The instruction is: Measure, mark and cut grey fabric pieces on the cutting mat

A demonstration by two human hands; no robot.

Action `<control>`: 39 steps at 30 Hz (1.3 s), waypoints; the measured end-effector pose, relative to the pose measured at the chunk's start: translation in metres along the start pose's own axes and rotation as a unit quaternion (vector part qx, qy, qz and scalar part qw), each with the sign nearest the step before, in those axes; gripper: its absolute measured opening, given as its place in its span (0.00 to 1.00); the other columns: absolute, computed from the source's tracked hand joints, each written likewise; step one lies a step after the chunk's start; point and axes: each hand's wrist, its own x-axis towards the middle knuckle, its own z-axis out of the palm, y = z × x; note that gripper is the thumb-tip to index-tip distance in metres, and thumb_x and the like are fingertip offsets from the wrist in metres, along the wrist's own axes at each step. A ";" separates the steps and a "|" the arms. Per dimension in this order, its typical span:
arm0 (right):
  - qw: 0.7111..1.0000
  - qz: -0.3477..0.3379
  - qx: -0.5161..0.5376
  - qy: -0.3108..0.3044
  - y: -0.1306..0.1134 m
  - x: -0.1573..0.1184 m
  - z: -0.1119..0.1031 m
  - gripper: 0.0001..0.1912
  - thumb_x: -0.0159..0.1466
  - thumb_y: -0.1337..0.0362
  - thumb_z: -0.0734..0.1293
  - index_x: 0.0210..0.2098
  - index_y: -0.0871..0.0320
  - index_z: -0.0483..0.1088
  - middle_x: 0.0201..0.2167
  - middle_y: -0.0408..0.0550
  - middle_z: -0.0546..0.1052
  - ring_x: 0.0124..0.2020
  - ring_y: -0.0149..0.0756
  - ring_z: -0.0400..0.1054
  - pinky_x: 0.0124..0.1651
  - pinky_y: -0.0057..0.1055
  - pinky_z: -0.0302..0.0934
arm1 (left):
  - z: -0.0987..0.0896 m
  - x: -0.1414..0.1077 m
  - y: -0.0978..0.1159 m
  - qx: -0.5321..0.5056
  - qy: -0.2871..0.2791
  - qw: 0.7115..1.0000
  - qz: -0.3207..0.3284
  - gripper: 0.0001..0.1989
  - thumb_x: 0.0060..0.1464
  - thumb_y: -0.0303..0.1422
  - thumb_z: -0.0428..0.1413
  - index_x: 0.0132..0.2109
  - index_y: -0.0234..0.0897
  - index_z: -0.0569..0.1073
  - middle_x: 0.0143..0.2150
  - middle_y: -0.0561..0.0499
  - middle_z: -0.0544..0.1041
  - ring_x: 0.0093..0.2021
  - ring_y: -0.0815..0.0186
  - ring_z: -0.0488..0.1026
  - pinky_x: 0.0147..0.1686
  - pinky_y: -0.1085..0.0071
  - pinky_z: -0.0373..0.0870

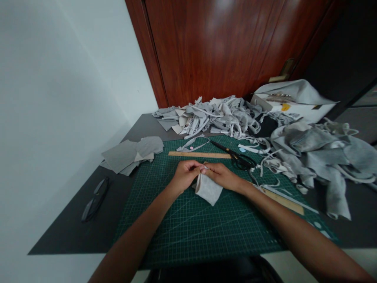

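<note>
A small folded piece of light grey cloth [209,189] hangs from my fingers over the green cutting mat [188,236]. My left hand [186,174] pinches its upper left edge between thumb and fingers. From the right, my right hand [220,175] grips the same upper edge, and the two thumbs meet there. Just beyond my hands lies a wooden ruler [200,154]. Black scissors [235,155] rest on the mat past my right hand, with the handles toward the right.
Grey fabric scraps [218,114] are heaped along the back. More cloth [318,153] is piled at the right, before a white box [294,106]. Flat grey pieces [126,154] and eyeglasses [96,198] lie left. A second ruler [282,200] sits beneath my right forearm.
</note>
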 end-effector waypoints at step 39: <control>0.934 -0.019 -0.143 0.328 -0.001 -0.004 -0.006 0.26 0.74 0.42 0.59 0.26 0.51 0.62 0.22 0.41 0.67 0.25 0.37 0.59 0.31 0.34 0.52 | 0.027 -0.016 0.002 -0.177 -0.129 0.974 -0.061 0.26 0.41 0.38 0.75 0.48 0.37 0.79 0.45 0.46 0.83 0.47 0.57 0.80 0.48 0.65 0.74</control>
